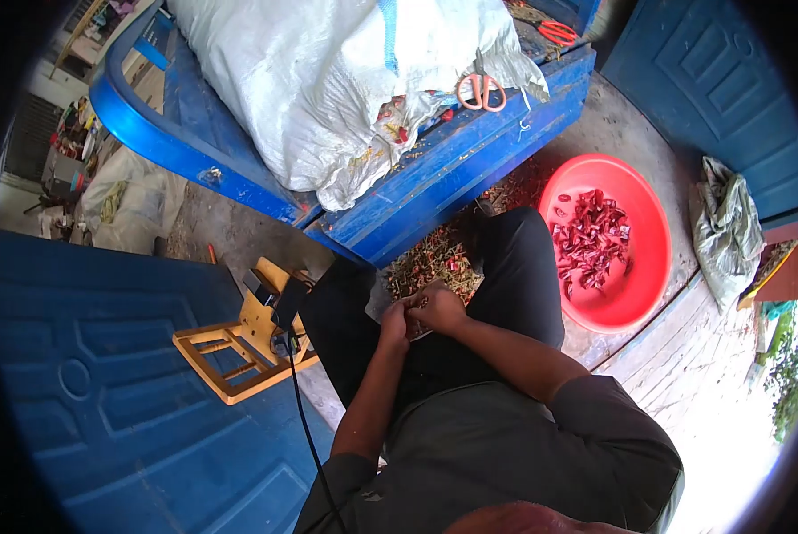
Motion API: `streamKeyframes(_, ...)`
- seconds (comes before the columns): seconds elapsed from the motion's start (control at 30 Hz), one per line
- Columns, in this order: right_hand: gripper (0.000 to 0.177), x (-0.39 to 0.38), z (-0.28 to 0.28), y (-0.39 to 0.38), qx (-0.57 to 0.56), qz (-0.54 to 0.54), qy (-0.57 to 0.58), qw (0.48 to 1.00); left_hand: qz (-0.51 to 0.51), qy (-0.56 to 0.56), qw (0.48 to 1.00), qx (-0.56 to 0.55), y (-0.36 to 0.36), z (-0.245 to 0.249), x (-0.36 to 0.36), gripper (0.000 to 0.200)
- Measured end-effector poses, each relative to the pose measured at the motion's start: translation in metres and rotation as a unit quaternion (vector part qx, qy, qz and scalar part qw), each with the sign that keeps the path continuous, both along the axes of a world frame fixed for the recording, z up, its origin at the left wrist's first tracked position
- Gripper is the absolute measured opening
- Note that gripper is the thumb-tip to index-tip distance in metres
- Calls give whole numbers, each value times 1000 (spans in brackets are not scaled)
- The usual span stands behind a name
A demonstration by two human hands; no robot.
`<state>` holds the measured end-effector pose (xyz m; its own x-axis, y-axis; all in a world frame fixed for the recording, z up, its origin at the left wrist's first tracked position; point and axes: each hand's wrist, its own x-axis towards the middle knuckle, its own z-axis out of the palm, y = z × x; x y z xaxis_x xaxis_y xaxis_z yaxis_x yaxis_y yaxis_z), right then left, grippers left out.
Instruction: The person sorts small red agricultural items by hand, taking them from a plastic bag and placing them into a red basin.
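Observation:
My left hand (394, 322) and my right hand (439, 308) meet over my lap, their fingers closed and pressed together. Whatever they pinch is too small and covered to make out. Just beyond them, between my knees, lies a heap of stems and bits of red dried chilli (427, 260). To the right of my knee stands a round red plastic tub (650, 240), with dark red dried chilli pieces (592, 233) spread over its bottom.
A blue cart bed (470, 169) in front carries a large white woven sack (301, 80). Scissors with pink handles (482, 92) and red-handled scissors (557, 34) lie on its edge. A wooden chair (252, 343) with a cable is at my left. A crumpled sack (726, 231) leans at right.

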<state>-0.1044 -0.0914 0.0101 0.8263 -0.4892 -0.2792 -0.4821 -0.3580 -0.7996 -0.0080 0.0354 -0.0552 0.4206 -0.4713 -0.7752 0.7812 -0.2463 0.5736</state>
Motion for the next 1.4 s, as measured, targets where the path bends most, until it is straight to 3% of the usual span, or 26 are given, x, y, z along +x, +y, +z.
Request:
streamKeyframes(0.1,34,3,-25,2,-21,-43,15,999,-19,-23,1000,5,-2,4,-4,28)
streamKeyframes(0.3,37,2,-41,-11,140,-100,78,982,-22,-61,998,21,-6,15,-10,21)
streamKeyframes(0.37,38,2,-35,-20,380,-134,66,913,-70,-24,996,-58,-3,20,-5,21)
streamKeyframes(0.4,38,2,-32,-24,378,-132,67,914,-67,-24,996,-59,-5,27,-6,21)
streamKeyframes(0.47,36,3,-29,-29,528,-116,20,841,18,-39,999,-25,-9,46,-9,16)
streamKeyframes(0.6,37,4,-21,-22,499,-133,-16,856,26,-33,998,-55,-6,44,-7,16)
streamKeyframes(0.7,37,10,-23,-22,414,-132,-9,901,23,-31,998,-43,-10,35,-6,16)
streamKeyframes(0.77,31,11,-16,-26,242,-32,-139,960,20,-33,998,-40,-10,32,-4,16)
streamKeyframes(0.8,31,13,-10,-29,242,-29,-137,960,22,-32,998,-40,-10,32,-3,16)
streamKeyframes(0.87,26,16,6,-38,334,-46,-14,941,-4,-10,999,-40,-9,33,-3,16)
streamKeyframes(1.0,22,16,2,-43,307,-22,-57,950,2,-4,999,-47,-12,25,-4,17)
streamKeyframes(1.07,20,13,-24,-44,105,25,-138,985,-12,7,997,-70,-14,18,-4,18)
streamKeyframes(1.17,21,11,-43,-38,146,-61,-77,984,-25,16,996,-80,-19,18,-3,19)
streamKeyframes(1.3,24,12,-43,-37,140,-94,-54,984,-9,26,998,-61,-27,36,-1,17)
streamKeyframes(1.37,29,11,-76,-40,262,-134,-94,951,-1,-1,998,-66,-29,35,-2,15)
streamKeyframes(1.4,29,12,-31,-39,382,-189,-82,901,-8,-5,996,-86,-28,38,-3,15)
